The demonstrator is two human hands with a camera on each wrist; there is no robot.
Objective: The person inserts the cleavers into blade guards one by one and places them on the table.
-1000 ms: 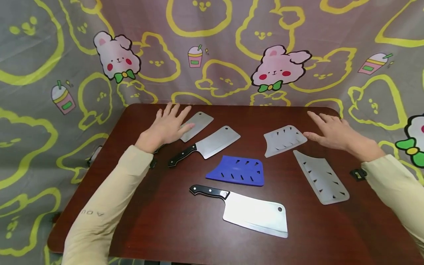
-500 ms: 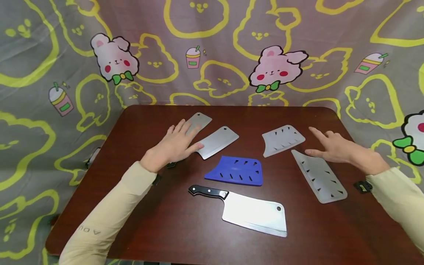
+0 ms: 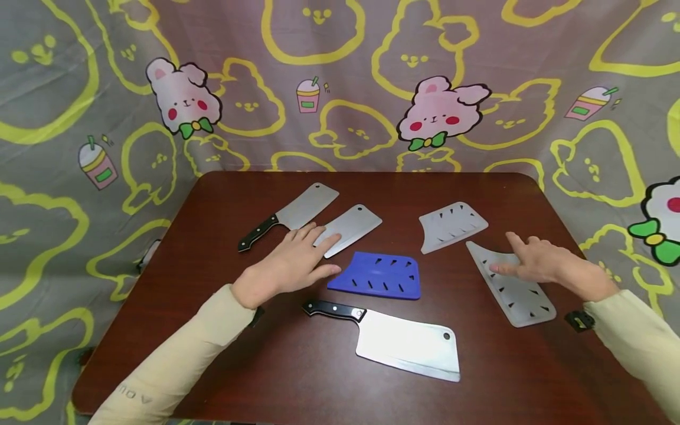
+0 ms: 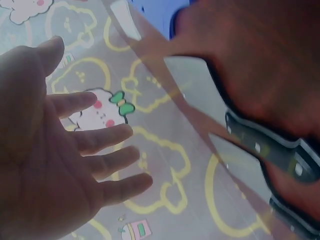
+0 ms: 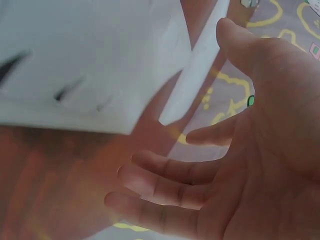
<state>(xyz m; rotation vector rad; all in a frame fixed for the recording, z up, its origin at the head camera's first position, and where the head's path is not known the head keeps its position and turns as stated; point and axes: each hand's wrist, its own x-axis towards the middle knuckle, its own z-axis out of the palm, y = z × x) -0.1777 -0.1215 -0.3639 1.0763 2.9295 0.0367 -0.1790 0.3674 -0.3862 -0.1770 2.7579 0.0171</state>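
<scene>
My left hand [image 3: 289, 262], fingers spread, hovers above the handle of the middle cleaver [image 3: 352, 229] and hides that handle in the head view. Behind it lies another cleaver [image 3: 309, 205] with a black handle. Closer to me is the largest-looking cleaver [image 3: 409, 342], blade to the right. A blue blade cover [image 3: 379, 274] with slots lies between the middle and near cleavers. My right hand [image 3: 552, 262] holds nothing and is over a whitish blade cover [image 3: 517, 289], partly hiding it. Beyond this sits a second whitish blade cover [image 3: 454, 225].
Everything lies flat on a dark brown table [image 3: 239, 354] with rounded corners. A patterned curtain [image 3: 340, 77] hangs close behind its far edge and along both sides.
My left hand has come back toward me and slightly right, uncovering the far cleaver's handle. My right hand has moved nearer, over the whitish blade cover. The cleavers and covers lie as before.
</scene>
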